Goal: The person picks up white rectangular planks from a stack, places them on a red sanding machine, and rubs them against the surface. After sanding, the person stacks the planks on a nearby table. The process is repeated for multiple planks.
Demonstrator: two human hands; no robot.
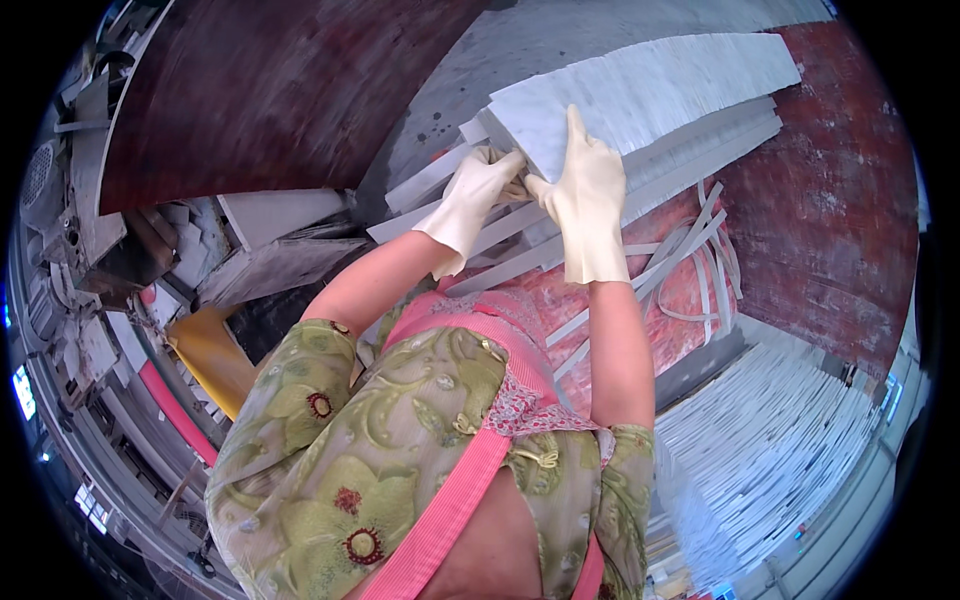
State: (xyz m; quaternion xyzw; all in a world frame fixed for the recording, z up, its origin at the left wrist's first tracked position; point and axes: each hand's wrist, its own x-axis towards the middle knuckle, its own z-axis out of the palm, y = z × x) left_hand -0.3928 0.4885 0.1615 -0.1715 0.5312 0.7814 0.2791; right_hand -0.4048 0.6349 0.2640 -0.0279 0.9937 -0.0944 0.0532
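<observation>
On my feed I have the stack of pale strips (665,95) at one o'clock. My gloved left hand (480,188) curls at its near end; my gloved right hand (588,190) lies over the near corner, index finger extended. I can't tell whether either grips it. A dark red board (820,190) is at two o'clock.

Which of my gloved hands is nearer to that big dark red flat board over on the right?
Right. Your right hand, on the stacked pale slabs, is left of the board; your left hand, at the slabs' end, is farther left.
</observation>
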